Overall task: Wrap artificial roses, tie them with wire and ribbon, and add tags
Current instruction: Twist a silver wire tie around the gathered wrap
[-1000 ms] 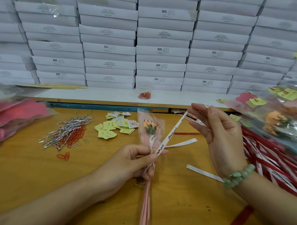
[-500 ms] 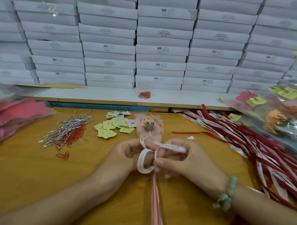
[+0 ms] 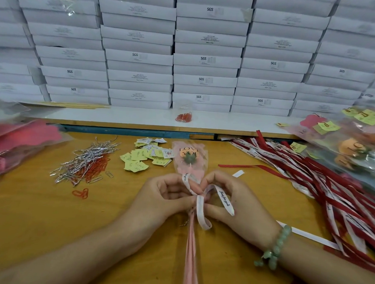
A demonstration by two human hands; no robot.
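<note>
Currently tying: left hand (image 3: 165,196) and right hand (image 3: 233,199) each pinch a ribbon (image 3: 201,209) loop at the wrapped rose (image 3: 189,158) neck, on the table (image 3: 39,210). Next: pull bow snug, evenly.

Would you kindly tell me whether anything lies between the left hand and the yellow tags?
Nothing visible does: the tags lie just past the left hand, beside the rose, only tabletop between. The right hand pinches the ribbon.
</note>
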